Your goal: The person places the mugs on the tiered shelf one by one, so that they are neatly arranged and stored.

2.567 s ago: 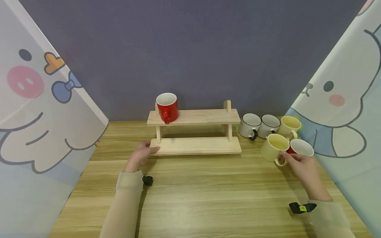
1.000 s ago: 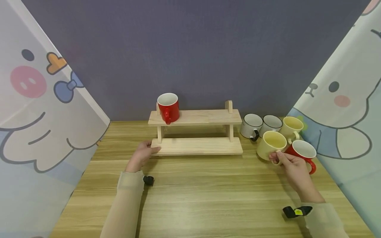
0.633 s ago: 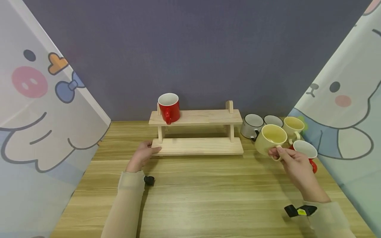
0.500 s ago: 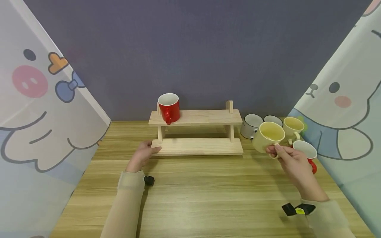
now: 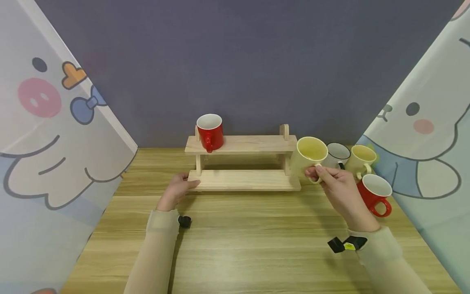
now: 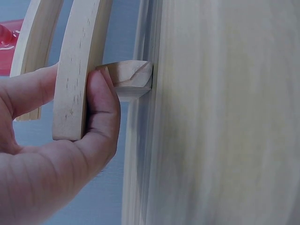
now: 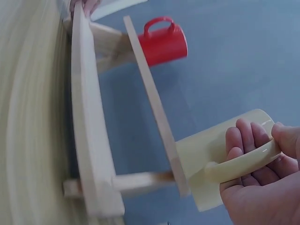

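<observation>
A pale yellow mug (image 5: 304, 157) hangs in the air at the right end of the two-tier wooden shelf (image 5: 244, 180). My right hand (image 5: 339, 188) holds it by its handle (image 7: 248, 161), the thumb on top and fingers curled beneath. In the head view the mug overlaps the shelf's right end. My left hand (image 5: 176, 190) grips the left end of the lower board; in the left wrist view thumb and fingers pinch the board (image 6: 72, 93) from both faces. On the upper board's left side stands a red mug (image 5: 211, 134), handle facing front.
Right of the shelf, a white black-rimmed mug (image 5: 335, 155), another yellow mug (image 5: 360, 161) and a red mug (image 5: 372, 192) stand on the wooden table (image 5: 235, 237). A grey wall (image 5: 242, 65) rises behind, with cartoon-printed panels on both sides.
My right hand has taken the yellow mug by its handle, lifted it off the table and carried it left and up to the shelf. The left hand has stayed on the board.
</observation>
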A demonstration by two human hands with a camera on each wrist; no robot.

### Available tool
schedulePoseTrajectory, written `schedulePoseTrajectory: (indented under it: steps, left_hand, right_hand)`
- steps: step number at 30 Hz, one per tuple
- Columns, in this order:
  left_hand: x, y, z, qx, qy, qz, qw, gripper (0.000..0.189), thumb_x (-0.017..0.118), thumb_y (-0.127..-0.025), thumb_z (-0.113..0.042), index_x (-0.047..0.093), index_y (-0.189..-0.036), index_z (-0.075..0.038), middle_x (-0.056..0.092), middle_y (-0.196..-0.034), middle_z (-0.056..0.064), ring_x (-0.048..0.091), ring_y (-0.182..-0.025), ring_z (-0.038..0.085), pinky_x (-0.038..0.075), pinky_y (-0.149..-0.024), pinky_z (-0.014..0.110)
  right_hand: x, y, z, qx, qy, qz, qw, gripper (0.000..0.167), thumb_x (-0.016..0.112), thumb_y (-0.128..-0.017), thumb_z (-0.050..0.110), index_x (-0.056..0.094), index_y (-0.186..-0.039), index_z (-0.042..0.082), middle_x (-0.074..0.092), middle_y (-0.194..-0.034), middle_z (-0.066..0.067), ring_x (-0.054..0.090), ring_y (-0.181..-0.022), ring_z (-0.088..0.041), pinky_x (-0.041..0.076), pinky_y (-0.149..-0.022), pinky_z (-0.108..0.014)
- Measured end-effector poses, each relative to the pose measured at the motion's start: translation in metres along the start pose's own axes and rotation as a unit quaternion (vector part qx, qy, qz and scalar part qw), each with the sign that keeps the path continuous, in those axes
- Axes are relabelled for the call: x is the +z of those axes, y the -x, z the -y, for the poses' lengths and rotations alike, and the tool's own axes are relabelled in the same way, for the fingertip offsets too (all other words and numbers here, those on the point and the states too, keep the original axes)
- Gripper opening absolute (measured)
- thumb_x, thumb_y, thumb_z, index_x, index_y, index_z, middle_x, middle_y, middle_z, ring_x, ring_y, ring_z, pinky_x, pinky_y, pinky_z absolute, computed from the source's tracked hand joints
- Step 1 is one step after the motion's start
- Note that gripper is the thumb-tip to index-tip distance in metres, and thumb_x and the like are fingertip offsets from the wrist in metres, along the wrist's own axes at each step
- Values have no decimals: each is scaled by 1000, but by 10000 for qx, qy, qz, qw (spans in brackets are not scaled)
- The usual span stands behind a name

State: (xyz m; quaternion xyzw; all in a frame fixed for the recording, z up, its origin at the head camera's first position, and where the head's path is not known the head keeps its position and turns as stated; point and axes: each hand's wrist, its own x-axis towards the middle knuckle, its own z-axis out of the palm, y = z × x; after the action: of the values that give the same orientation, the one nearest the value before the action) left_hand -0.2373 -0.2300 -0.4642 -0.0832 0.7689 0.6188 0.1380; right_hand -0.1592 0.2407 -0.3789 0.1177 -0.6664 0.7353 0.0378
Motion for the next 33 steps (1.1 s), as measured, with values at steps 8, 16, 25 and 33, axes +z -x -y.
schedulePoseTrajectory:
  steps: [8, 16, 25, 33]
  left_hand:
    - [-1, 0, -1, 26, -16, -4, 10000, 63, 67, -100, -12, 34, -144, 19, 52, -130, 26, 54, -110, 28, 46, -97, 44]
    - [-1, -4, 2, 50, 63, 10, 10000, 63, 68, -100, -12, 35, -144, 18, 52, -130, 25, 54, -105, 26, 46, -95, 42]
    - [-1, -4, 1, 59, -27, -5, 10000, 63, 67, -100, -12, 35, -144, 19, 52, -132, 26, 54, -111, 29, 45, -96, 42]
    - [0, -2, -2, 17, -86, -9, 10000, 62, 67, -100, -13, 36, -143, 18, 50, -133, 27, 52, -115, 32, 43, -99, 45]
  right_hand:
    - [41, -30, 5, 47, -298, 196, 9994, 32, 60, -105, 15, 69, -111, -15, 72, -101, -8, 59, -96, -21, 47, -87, -28]
    - [83, -59, 1, 42, -477, 169, 9987, 29, 61, -105, 13, 71, -105, -14, 72, -97, -10, 63, -93, -21, 49, -85, -31]
    - [125, -91, -7, 144, -30, 91, 9999, 35, 62, -105, 19, 70, -108, -15, 71, -97, -7, 65, -96, -21, 44, -80, -28]
    - [150, -112, -15, 52, -77, -76, 9999, 31, 63, -104, 14, 70, -102, -16, 72, -102, -15, 67, -99, -22, 47, -92, -34]
